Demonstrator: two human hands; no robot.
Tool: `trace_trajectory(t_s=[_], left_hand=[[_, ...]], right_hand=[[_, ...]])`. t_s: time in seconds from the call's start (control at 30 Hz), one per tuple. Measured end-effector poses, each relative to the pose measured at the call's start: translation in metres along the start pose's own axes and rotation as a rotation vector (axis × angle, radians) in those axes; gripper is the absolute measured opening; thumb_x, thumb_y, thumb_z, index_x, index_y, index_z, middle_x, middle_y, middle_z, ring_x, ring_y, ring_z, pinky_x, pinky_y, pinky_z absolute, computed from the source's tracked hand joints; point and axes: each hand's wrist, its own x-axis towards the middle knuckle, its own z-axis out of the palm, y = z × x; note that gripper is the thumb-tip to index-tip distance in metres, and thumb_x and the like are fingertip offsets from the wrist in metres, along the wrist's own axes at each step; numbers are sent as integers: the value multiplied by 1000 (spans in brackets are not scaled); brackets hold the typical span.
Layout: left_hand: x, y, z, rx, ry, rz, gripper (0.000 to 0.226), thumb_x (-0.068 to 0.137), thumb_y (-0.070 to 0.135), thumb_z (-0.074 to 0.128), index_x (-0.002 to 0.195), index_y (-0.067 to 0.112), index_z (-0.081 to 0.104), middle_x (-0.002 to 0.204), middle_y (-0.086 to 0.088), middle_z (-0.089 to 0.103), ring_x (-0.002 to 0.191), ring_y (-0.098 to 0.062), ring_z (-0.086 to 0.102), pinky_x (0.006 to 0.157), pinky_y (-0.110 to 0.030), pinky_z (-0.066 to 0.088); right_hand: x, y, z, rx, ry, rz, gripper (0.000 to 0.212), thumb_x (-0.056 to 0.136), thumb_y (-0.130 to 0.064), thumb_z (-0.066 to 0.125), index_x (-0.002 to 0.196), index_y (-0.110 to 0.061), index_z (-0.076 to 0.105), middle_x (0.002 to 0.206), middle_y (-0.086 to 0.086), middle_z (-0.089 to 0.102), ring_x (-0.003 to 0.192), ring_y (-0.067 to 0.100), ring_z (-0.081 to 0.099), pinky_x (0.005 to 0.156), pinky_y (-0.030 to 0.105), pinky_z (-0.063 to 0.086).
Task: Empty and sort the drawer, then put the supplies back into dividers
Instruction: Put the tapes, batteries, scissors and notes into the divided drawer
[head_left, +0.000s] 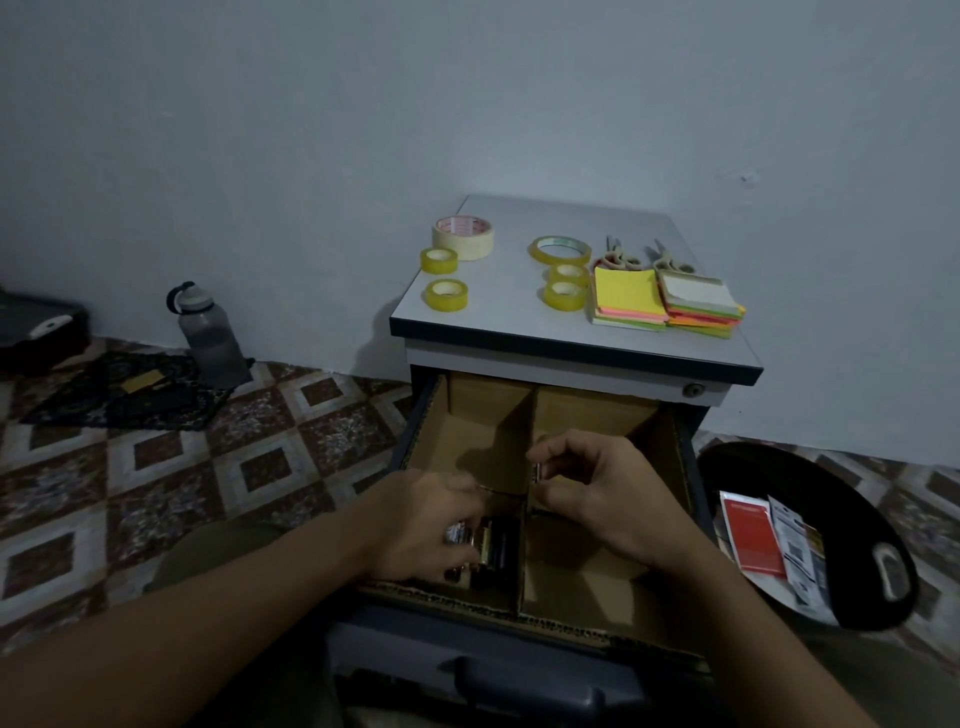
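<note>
Over drawer (415, 644) | L hand (421, 525): batts (493, 545) | R hand (597, 493): batt (539, 472) | labels (456, 532) blurred

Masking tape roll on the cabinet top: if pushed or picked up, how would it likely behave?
The masking tape roll lies flat on the cabinet top, so a push would probably slide it, not roll it. Its thick paper winding looks stiff and fairly light. The open core should give an easy hold.

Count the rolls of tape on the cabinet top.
6. Left group: masking tape roll, small yellow roll in front, nearer small roll. Middle group: thin wide roll, then back small roll and front small roll. None seem hidden.
</note>
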Motion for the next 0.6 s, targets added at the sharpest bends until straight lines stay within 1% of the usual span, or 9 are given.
trace_trajectory(t_s=[0.07, 0.13, 0.2, 0.27, 0.3, 0.37, 0.43, 0.53, 0.6], left_hand=[[-6, -5, -10, -63, 96, -17, 26, 95, 49, 54, 107, 28, 64, 105, 16, 55, 86, 0, 55, 75, -19, 50], [-9, -13, -14, -96, 212, -60, 21, 95, 43, 56, 99, 24, 65, 97, 15, 55, 79, 0, 54, 70, -15, 48], [-6, -27, -13, -128, 350, -119, 16, 94, 33, 60, 92, 19, 67, 94, 11, 57, 79, -3, 55, 69, -18, 50], [-2, -43, -10, -149, 473, -189, 14, 93, 27, 61, 91, 16, 69, 95, 8, 60, 86, -8, 56, 73, -26, 52], [0, -50, -9, -186, 520, -232, 12, 93, 24, 60, 91, 16, 70, 95, 8, 61, 88, -8, 57, 75, -26, 51], [2, -59, -7, -342, 545, -366, 11, 93, 15, 63, 91, 20, 72, 95, 11, 63, 87, -2, 59, 75, -20, 47], [1, -63, -3, -475, 542, -465, 20, 92, 8, 64, 89, 26, 73, 94, 14, 65, 87, 2, 61, 74, -17, 46], [1, -67, 3, -520, 574, -466, 26, 90, 3, 65, 88, 27, 74, 99, 13, 68, 92, -1, 64, 80, -18, 50], [2, -67, 4, -544, 577, -463, 28, 89, 0, 64, 89, 26, 74, 103, 11, 68, 94, -1, 64, 81, -15, 49]], right_hand=[[1, -1, 3, 3, 0, 2, 26, 87, -16, 70, 110, -29, 65, 98, -7, 66, 91, 4, 65, 86, 32, 57], [3, -2, 8, -8, 2, -6, 27, 86, -17, 71, 109, -30, 65, 99, -9, 66, 94, 4, 64, 87, 32, 57], [5, -4, 15, -37, -12, -15, 27, 87, -18, 70, 110, -29, 64, 102, -10, 64, 96, 2, 62, 87, 30, 56], [7, -8, 26, -56, -43, -17, 25, 88, -19, 70, 110, -30, 63, 105, -12, 62, 92, -1, 62, 79, 24, 56], [8, -10, 31, -63, -66, -20, 24, 89, -19, 69, 110, -30, 62, 106, -13, 60, 90, -1, 61, 75, 19, 55], [8, -13, 43, -105, -124, -35, 23, 89, -20, 69, 109, -29, 62, 109, -14, 58, 91, 1, 61, 72, 17, 55], [10, -13, 55, -214, -178, -73, 20, 88, -23, 70, 106, -29, 64, 111, -14, 59, 94, 4, 60, 77, 25, 57], [16, -12, 69, -477, -200, -145, 17, 86, -29, 68, 103, -27, 66, 109, -6, 64, 96, 11, 60, 80, 34, 57], [21, -11, 76, -598, -188, -204, 15, 85, -30, 65, 98, -25, 66, 103, -1, 65, 93, 18, 61, 78, 38, 55]])
